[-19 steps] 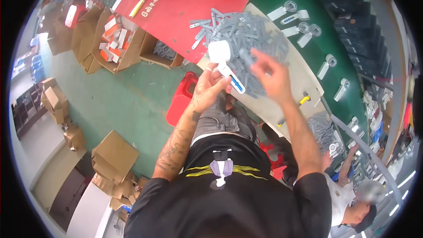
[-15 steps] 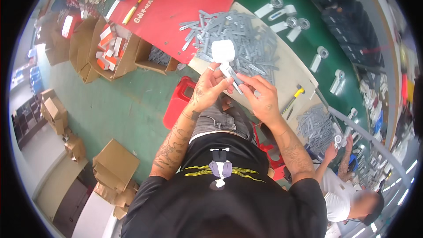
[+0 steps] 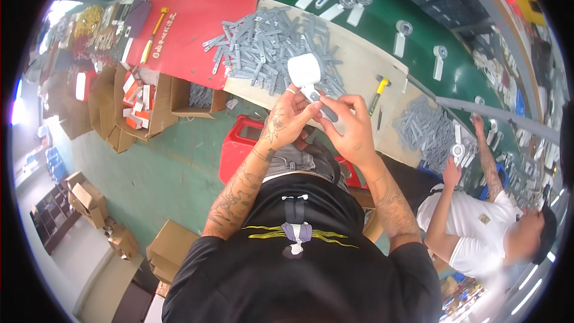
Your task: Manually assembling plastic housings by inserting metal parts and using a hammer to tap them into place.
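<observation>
A white handheld piece with a round drum-shaped head (image 3: 304, 70), like a shower head, is held up in front of my body. My left hand (image 3: 287, 118) is closed around its neck and upper handle. On the handle lies a grey strip (image 3: 328, 112), gripped at its lower end by the thumb and fingers of my right hand (image 3: 351, 130). Whether the strip sits fully flush I cannot tell. Just beyond the head, a large heap of loose grey strips (image 3: 263, 48) covers the bench.
The pale bench (image 3: 359, 66) carries a yellow-and-black hammer (image 3: 379, 93) and a second grey heap (image 3: 424, 124). A red mat (image 3: 197, 24) holds a yellow-handled tool (image 3: 155, 33). White round-headed pieces (image 3: 402, 39) lie beyond. Cartons (image 3: 161, 113), a red stool (image 3: 236, 149) and a co-worker (image 3: 478, 221) are near.
The view has shifted, so the bench appears further left and more level. Both hands keep hold of the white piece; the grey strip now lies closer along its handle.
</observation>
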`<state>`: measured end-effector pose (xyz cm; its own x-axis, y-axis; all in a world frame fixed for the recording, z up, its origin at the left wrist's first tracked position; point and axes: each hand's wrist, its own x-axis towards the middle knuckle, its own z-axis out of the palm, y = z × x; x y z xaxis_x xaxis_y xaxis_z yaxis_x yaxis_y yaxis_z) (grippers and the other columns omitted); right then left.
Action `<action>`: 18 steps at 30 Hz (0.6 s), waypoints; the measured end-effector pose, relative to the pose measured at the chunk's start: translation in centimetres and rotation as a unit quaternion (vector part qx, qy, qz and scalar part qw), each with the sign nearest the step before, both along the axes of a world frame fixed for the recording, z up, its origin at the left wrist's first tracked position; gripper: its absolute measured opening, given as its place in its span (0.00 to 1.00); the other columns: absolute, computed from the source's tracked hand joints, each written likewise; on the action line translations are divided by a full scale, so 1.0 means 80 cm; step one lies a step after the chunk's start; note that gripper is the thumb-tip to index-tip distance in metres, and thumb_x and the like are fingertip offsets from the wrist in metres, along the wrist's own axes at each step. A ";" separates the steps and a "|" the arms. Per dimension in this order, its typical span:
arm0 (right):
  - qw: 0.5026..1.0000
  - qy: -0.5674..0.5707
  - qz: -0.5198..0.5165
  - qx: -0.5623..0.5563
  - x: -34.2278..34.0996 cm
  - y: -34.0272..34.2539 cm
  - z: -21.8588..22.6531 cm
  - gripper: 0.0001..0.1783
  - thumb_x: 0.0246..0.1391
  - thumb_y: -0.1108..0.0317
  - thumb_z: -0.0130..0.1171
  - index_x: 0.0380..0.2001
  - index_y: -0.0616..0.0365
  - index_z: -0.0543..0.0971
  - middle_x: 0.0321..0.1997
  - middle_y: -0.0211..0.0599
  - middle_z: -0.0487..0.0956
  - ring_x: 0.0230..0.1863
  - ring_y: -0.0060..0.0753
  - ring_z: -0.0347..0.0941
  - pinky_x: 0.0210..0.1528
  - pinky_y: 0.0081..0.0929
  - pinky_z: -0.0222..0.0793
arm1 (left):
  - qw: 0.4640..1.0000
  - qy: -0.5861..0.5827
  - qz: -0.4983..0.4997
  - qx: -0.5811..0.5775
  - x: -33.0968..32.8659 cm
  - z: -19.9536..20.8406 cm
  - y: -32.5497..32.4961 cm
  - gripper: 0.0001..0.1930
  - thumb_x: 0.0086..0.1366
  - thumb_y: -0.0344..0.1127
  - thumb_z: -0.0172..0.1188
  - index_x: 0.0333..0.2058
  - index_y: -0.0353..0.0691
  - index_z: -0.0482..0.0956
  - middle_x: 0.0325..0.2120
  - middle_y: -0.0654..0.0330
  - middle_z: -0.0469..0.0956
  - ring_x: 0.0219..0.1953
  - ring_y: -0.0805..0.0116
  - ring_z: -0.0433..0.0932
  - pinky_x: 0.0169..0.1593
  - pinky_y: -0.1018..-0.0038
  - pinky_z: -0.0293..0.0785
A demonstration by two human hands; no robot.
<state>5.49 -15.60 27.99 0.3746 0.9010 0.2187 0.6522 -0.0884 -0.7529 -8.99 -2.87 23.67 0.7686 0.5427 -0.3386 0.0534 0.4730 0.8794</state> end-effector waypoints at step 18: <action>0.962 0.267 -0.050 -0.022 -0.017 -0.021 0.012 0.32 0.54 0.60 0.77 0.59 0.63 0.80 0.60 0.49 0.80 0.57 0.43 0.79 0.61 0.40 0.74 | 0.999 0.005 0.036 -0.013 -0.001 0.001 -0.033 0.19 0.73 0.35 0.62 0.58 0.35 0.73 0.42 0.59 0.82 0.36 0.74 0.80 0.38 0.73 0.79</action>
<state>4.11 -17.27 28.93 0.5091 0.8581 -0.0667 0.1597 -0.1703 -0.9724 -9.06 -5.55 23.77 0.7251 0.5872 -0.3597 0.0269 0.4978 0.8669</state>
